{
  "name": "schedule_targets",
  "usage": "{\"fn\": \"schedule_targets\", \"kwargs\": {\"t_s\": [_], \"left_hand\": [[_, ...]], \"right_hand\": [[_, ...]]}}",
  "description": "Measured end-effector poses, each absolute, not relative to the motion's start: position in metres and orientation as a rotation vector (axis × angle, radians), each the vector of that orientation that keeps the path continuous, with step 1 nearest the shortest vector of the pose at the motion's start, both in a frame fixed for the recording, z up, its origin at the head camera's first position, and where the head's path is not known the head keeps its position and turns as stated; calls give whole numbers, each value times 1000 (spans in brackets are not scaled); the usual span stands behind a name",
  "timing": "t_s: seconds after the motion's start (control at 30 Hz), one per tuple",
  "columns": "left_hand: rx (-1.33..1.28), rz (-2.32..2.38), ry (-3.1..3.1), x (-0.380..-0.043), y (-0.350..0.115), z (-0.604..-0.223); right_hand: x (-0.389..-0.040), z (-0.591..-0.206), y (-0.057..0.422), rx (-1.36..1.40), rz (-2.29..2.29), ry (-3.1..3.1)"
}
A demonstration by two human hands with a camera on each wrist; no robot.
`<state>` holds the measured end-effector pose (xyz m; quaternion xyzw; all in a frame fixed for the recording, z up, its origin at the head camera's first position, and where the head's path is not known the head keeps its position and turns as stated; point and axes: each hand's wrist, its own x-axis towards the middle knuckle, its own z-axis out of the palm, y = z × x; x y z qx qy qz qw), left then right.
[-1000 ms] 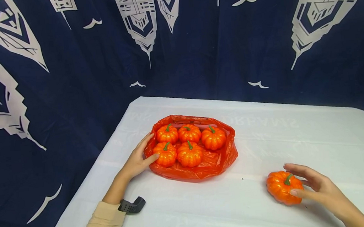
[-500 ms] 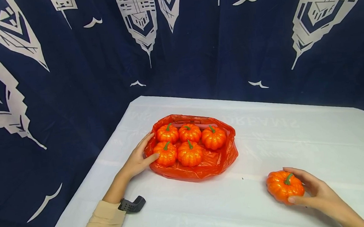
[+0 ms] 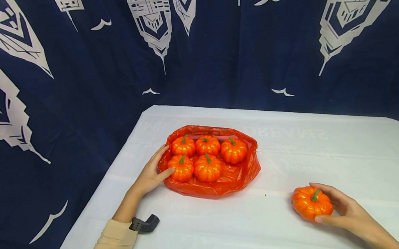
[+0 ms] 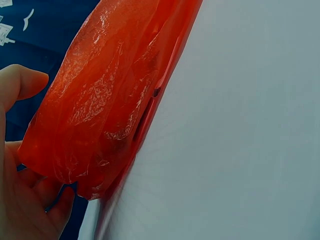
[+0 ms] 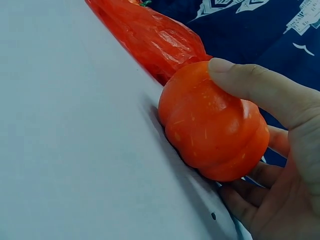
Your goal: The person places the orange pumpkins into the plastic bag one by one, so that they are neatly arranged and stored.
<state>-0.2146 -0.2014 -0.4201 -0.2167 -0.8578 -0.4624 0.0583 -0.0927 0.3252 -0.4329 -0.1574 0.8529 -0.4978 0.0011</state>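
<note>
A red plastic bag lies with its mouth spread wide, several small orange pumpkins with green stems sitting inside. My left hand holds the bag's left side, its thumb over the rim by the front-left pumpkin. In the left wrist view the fingers curl around the end of the bag. To the right, my right hand grips another orange pumpkin close over the table. The right wrist view shows the thumb across this pumpkin and the fingers on its other side.
All of this is on a white-covered table. A dark blue cloth with white building prints hangs behind it. Beside the left sleeve, a black wrist strap piece sticks out over the table.
My right hand has closed in on the lone pumpkin, thumb and fingers now against its side. The left hand and the bag have stayed put.
</note>
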Motion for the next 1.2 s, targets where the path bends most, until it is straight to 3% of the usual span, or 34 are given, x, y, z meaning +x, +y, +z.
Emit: {"fn": "schedule_targets", "kwargs": {"t_s": [0.5, 1.2], "left_hand": [[-651, -1388, -2608, -214, -202, -421], [-639, -1399, -2615, -214, -202, -421]], "right_hand": [[-97, -428, 322, -391, -1558, 2632], [-134, -383, 281, -647, -1601, 2577]]}}
